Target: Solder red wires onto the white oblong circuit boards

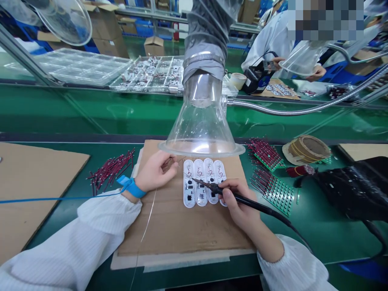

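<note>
My right hand [239,204] grips a black soldering iron [242,198] like a pen, its tip reaching to the leftmost of several white oblong circuit boards [200,182] lying side by side on a cardboard sheet [182,230]. My left hand [156,171], with a blue wrist strap [131,186], is closed in a pinch on a thin solder wire [150,214] that trails toward me across the cardboard. A clear fume-extraction funnel [201,121] hangs just above the boards.
Dark red wire bundles [110,169] lie left of the cardboard; green boards with red wires [269,173] lie to the right, beside a tape roll [307,149] and a black bag [354,190]. Beyond a green conveyor [91,113] another person in white works among clear trays [151,72].
</note>
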Motion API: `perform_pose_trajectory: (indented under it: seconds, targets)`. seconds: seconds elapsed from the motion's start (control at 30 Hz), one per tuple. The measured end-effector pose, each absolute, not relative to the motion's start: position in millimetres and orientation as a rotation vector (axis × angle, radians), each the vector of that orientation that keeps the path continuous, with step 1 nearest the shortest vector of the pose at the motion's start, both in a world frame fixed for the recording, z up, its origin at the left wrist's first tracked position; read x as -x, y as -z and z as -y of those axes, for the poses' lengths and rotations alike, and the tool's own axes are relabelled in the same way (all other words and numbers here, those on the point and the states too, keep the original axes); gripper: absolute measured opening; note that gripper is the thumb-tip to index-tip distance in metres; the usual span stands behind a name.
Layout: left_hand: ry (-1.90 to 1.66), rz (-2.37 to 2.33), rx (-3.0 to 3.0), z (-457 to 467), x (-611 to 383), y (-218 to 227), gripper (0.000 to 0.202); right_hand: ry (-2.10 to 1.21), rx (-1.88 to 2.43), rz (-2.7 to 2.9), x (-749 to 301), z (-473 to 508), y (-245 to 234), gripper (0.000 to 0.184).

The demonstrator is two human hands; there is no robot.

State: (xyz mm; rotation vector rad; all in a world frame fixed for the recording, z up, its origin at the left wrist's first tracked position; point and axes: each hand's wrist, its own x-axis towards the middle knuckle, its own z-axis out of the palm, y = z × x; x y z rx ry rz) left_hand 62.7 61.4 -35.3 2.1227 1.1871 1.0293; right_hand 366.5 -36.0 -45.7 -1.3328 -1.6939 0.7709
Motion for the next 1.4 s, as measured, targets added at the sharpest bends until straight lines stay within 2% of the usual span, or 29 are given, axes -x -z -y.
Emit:
perform_pose_trajectory:
  seconds: [0.4,0.67,0.93,1.4]
  targets:
    - [-1.026,-1.096,-2.247,-61,-65,34,0.009,-0.759,1.308,1.733,-366,37,45,0.017]
    - [-1.07,-1.133,-2.142,-63,-63,37,0.005,-0.785,1.3,1.671,-367,40,50,0.018]
    - [-1.036,-1.095,-2.233,-63,-64,34,0.009,-0.867,1.283,1.746,-362,35,45,0.03]
    - [-1.133,-1.082,-2.19,-64,-62,32,0.009,-0.756,1.243,1.797,-363,35,42,0.025]
